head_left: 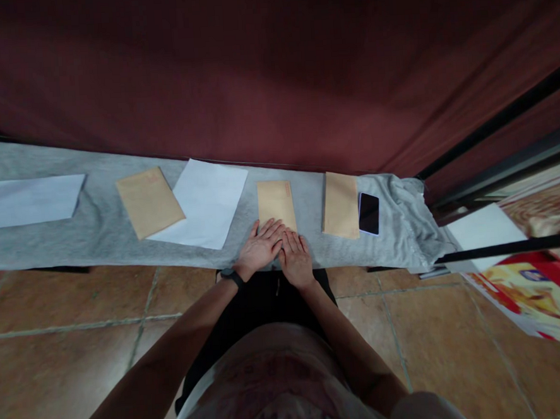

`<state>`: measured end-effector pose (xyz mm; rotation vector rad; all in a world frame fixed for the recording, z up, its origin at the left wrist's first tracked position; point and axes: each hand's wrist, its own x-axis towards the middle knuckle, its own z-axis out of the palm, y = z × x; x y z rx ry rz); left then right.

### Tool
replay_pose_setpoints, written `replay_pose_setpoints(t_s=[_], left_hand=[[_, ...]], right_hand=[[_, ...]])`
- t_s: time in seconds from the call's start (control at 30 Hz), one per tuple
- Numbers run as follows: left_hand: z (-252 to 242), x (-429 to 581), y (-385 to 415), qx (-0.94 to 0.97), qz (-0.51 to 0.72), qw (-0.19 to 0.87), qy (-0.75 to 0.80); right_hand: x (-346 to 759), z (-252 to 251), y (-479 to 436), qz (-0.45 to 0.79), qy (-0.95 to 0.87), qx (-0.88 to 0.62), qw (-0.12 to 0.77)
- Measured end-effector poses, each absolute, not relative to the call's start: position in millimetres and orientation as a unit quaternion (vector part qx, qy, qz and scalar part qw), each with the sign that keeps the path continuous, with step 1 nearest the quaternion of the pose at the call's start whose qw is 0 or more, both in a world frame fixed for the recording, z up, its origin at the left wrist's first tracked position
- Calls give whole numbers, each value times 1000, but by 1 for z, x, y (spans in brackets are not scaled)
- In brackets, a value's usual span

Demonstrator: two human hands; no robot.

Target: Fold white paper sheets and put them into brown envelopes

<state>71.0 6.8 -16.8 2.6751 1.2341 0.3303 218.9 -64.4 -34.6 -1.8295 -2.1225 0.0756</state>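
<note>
A brown envelope (275, 200) lies on the grey cloth in front of me. My left hand (262, 245), with a dark band on its wrist, rests flat on the lower part of this envelope, fingers stretched out. Beside it on the right, my right hand (295, 256) lies flat with its fingertips on the envelope's lower edge. The two hands touch, and neither grips anything. Their fingers cover the envelope's bottom edge.
To the left, another brown envelope (149, 203) overlaps a white sheet (208, 201); farther left are white papers (30, 199). At right, a stack of brown envelopes (340, 204) lies beside a phone (369, 213). A black bar (510, 248) crosses the right side.
</note>
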Motion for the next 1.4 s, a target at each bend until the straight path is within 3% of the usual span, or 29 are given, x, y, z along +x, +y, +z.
replay_pose_setpoints(t_s=[0.83, 1.4], left_hand=[[-16, 72, 6, 895, 115, 82, 423], [-22, 74, 9, 891, 95, 73, 438]], right_hand=[[224, -30, -74, 29, -690, -702, 175], [231, -33, 11, 100, -733, -662, 121]])
